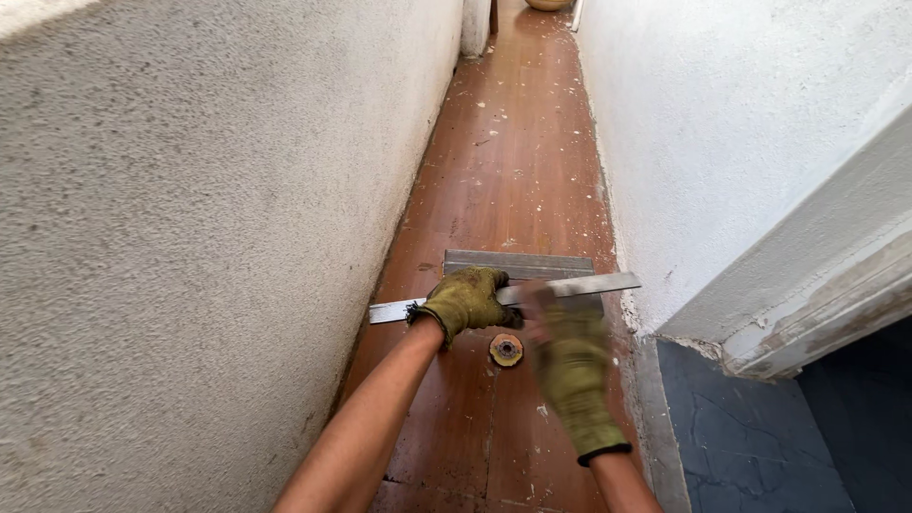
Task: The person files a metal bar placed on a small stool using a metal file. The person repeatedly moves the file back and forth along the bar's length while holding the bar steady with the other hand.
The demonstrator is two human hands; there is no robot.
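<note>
Metal straightedge (579, 284): left hand (465, 302) clamped over it, pinning it flat across floor (503, 171); right hand (568, 356) blurred, grip undeterminable; drain (506, 350) between hands.

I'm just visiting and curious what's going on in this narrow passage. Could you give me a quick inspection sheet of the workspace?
Surface: reddish-brown tiled floor, speckled with white plaster spots and grit.
Job's things: long metal straightedge laid across the passage from wall to wall; grey flat slab lying just behind it.
Clutter: small round rusty floor drain cover near the hands.
Grippers: left hand, in an olive glove, pressing on the straightedge; right hand, also gloved, blurred, at the straightedge, grip unclear.
Cables: nothing seen.
Surroundings: rough white plastered walls on both sides; chipped door frame and dark tiles at right.
</note>
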